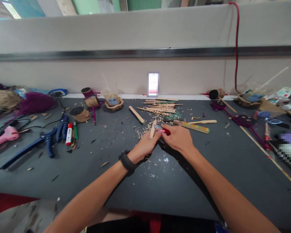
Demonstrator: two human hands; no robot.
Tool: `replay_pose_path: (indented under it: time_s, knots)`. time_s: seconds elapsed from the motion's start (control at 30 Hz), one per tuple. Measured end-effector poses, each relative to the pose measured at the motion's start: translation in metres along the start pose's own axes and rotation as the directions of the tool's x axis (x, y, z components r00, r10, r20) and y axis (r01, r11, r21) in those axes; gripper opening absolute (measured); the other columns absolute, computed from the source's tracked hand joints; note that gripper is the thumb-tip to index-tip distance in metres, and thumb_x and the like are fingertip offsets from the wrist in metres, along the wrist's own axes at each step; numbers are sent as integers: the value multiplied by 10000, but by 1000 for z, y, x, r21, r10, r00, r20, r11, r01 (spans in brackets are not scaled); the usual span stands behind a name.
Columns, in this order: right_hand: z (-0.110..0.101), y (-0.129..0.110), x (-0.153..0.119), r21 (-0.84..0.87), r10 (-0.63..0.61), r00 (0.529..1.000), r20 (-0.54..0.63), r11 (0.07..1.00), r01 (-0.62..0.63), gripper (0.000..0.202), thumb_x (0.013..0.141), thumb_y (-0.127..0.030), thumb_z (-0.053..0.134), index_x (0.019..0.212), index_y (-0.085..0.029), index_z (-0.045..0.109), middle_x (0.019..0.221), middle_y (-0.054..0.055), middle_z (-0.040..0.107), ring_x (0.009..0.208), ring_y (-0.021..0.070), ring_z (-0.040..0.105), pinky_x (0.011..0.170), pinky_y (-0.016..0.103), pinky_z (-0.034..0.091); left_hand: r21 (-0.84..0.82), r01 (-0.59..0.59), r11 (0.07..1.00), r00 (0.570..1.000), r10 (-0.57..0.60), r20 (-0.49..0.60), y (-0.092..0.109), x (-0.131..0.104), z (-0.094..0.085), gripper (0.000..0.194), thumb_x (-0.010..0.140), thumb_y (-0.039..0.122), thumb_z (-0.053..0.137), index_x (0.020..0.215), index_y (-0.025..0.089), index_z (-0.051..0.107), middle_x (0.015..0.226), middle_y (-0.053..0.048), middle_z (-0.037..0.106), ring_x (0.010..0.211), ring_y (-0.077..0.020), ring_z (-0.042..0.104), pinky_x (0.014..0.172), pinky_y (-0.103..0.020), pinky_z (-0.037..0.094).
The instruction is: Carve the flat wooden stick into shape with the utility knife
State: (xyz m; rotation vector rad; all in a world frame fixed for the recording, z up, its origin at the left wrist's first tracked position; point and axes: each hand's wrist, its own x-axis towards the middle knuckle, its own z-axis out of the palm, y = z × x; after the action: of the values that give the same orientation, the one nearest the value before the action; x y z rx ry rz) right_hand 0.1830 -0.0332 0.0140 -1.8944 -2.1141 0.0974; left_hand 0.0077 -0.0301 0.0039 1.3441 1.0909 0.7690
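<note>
My left hand is closed around a short pale wooden stick, whose pointed top stands up out of the fingers. My right hand grips a red-handled knife, and its blade lies against the stick. The two hands touch or nearly touch. Behind them a pile of carved wooden sticks lies among pale shavings. A flat painted wooden strip rests just beyond my right hand.
At the left lie a blue cutter tool, a red-capped marker and a pink glue gun. A cup stands at the back. Purple-wrapped pieces and a long thin stick are on the right.
</note>
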Motion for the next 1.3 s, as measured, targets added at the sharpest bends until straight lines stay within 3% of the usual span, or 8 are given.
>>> replay_pose_path:
  time_s: [0.1,0.23,0.4,0.57,0.7,0.97,1.13,1.3]
  knots:
    - [0,3,2,41,7,1000,-23,999,-6,442,1027,-545,514,1241,-306,819,1007,81,845,890,285,765,698,340,466,30,-75,997,997,75,3,1,2,0,487,942,649,673,1051,176,712,758,-3,642,696,-131,530,655,-263,421]
    - [1,13,2,187,-127,987,101,977,106,398,1038,-511,505,1130,-319,841,970,49,842,879,259,755,701,324,446,51,-89,995,996,89,-5,1,6,-2,419,874,552,788,973,150,726,968,-62,746,866,-154,625,846,-294,489]
    - [2,20,4,301,-243,959,145,934,191,355,1034,-414,513,1041,-298,848,916,41,830,820,213,729,718,303,444,26,-44,999,999,44,-27,1,4,-1,414,801,497,872,962,151,711,942,-48,750,822,-147,621,799,-285,495]
    - [2,19,3,246,-202,967,154,956,160,373,1033,-470,513,1033,-309,849,942,36,836,834,232,732,688,310,415,65,-49,997,999,50,-13,0,4,-2,435,814,542,849,959,151,726,971,-65,767,861,-166,642,833,-296,497]
    - [3,15,0,136,-149,977,150,982,129,403,1028,-514,497,1136,-332,839,936,38,835,859,261,737,671,322,406,91,-48,995,999,46,28,1,3,-5,439,856,576,795,994,160,765,1015,-70,790,911,-184,670,883,-304,502]
    - [1,5,0,-18,-2,1000,22,1000,2,478,1056,-594,443,1131,-296,809,920,79,822,811,273,737,640,324,391,179,-42,983,995,57,-81,-4,1,4,501,977,642,610,1106,186,771,998,-74,771,948,-205,667,833,-301,495]
    - [1,7,-2,64,-9,998,68,998,4,458,1059,-594,439,1088,-308,795,947,66,819,830,281,719,639,328,359,52,-50,997,998,52,-23,0,4,2,434,906,591,740,1005,168,741,865,-29,705,721,-125,551,665,-258,438]
    - [-1,5,-6,156,-111,990,91,983,96,376,1054,-492,455,931,-281,740,875,31,795,783,232,678,627,316,287,-46,75,996,997,-75,16,12,0,-1,427,807,552,861,864,199,626,605,78,478,499,-65,340,490,-248,276]
